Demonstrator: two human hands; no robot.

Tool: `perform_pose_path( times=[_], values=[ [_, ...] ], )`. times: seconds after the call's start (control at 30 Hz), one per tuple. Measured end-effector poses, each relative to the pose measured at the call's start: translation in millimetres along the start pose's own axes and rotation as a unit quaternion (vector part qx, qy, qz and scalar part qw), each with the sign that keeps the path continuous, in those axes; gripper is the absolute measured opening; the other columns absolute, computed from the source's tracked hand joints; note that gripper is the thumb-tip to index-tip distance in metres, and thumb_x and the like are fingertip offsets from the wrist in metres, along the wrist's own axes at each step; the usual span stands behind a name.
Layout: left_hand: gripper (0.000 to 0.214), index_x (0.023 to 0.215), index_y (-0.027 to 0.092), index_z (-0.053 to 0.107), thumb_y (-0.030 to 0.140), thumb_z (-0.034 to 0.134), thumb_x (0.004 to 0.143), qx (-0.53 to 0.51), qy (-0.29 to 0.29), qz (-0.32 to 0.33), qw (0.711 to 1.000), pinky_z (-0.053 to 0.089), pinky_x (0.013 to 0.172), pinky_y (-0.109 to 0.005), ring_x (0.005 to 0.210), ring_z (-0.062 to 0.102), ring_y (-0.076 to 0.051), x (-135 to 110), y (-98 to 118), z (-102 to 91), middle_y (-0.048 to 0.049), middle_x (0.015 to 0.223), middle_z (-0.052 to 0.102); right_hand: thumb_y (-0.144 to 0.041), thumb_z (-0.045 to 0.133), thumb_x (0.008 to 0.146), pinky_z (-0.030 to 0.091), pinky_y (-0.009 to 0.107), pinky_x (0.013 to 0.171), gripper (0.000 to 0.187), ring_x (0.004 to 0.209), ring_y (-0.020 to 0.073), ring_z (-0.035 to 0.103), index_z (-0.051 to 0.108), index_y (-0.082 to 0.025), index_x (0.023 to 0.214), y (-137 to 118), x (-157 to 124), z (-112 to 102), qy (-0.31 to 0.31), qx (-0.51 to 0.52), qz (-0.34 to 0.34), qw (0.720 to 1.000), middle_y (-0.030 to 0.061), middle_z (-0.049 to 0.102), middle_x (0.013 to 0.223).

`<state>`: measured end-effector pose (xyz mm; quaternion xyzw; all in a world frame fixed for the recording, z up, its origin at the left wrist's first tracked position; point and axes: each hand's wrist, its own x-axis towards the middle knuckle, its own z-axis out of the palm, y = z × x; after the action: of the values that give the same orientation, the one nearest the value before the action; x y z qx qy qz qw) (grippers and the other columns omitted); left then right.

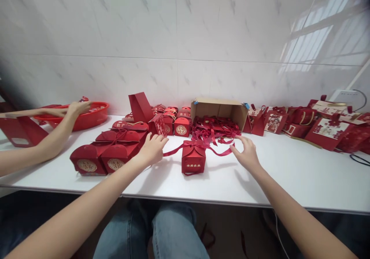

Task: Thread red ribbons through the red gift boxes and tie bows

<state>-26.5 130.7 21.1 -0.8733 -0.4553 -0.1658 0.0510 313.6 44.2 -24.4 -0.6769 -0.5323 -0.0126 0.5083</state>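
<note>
A small red gift box point(193, 159) with gold lettering stands upright on the white table between my hands. A dark red ribbon point(173, 150) crosses its top, its two tails spread to the sides. My left hand point(152, 149) has its fingers closed at the left tail's end. On the other side, my right hand point(245, 151) is open, thumb and fingers apart beside the slack right tail. Behind the box, a cardboard carton point(219, 105) lies on its side, with a heap of red ribbons point(215, 126) spilling out.
Larger red boxes point(115, 151) stand left of my left hand. Several small red boxes point(182, 126) line the back. Red gift bags point(326, 132) crowd the right. Another person's arms point(62, 130) reach to a red basin point(92, 119). The table's front edge point(202, 202) runs above my knees.
</note>
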Motion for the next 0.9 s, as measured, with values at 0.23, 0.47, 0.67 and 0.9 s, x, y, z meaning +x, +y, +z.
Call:
perform_pose_path(
  times=[0.23, 0.47, 0.67, 0.9],
  values=[
    [0.028, 0.094, 0.017, 0.053, 0.017, 0.052, 0.066, -0.416, 0.053, -0.161, 0.893, 0.040, 0.092, -0.036, 0.102, 0.053, -0.022, 25, 49, 20.3, -0.0085, 0.102, 0.057, -0.036, 0.046, 0.083, 0.042, 0.035, 0.087, 0.026, 0.097, 0.0203, 0.056, 0.060, -0.017, 0.094, -63, -6, 48, -0.131, 0.118, -0.085, 0.981, 0.0105, 0.062, 0.102],
    [0.042, 0.098, 0.019, 0.045, 0.024, 0.065, 0.061, -0.496, -0.016, -0.212, 0.842, 0.045, 0.067, -0.026, 0.074, 0.056, -0.014, 24, 54, 34.3, -0.0034, 0.091, 0.052, -0.048, 0.056, 0.073, 0.041, 0.030, 0.062, 0.030, 0.065, 0.0180, 0.055, 0.046, -0.019, 0.075, -63, -6, 84, -0.189, 0.104, 0.059, 0.975, 0.0026, 0.058, 0.068],
    [0.027, 0.073, 0.020, 0.040, 0.032, 0.062, 0.065, -0.568, -0.120, -0.243, 0.777, 0.030, 0.041, -0.020, 0.041, 0.036, -0.007, 19, 54, 33.7, 0.0066, 0.055, 0.041, -0.052, 0.057, 0.070, 0.033, 0.023, 0.048, 0.036, 0.049, 0.0114, 0.043, 0.039, -0.021, 0.071, -60, -10, 87, -0.219, 0.128, 0.095, 0.963, -0.0052, 0.048, 0.055],
    [0.050, 0.061, 0.021, 0.028, 0.041, 0.073, 0.055, -0.617, -0.149, -0.237, 0.736, 0.011, 0.039, -0.018, 0.040, 0.017, -0.003, 16, 41, 31.7, 0.0112, 0.048, 0.026, -0.048, 0.070, 0.058, 0.029, 0.020, 0.046, 0.046, 0.047, 0.0078, 0.036, 0.035, -0.022, 0.071, -54, 3, 82, -0.200, 0.244, 0.093, 0.944, -0.0103, 0.038, 0.052]
  ],
)
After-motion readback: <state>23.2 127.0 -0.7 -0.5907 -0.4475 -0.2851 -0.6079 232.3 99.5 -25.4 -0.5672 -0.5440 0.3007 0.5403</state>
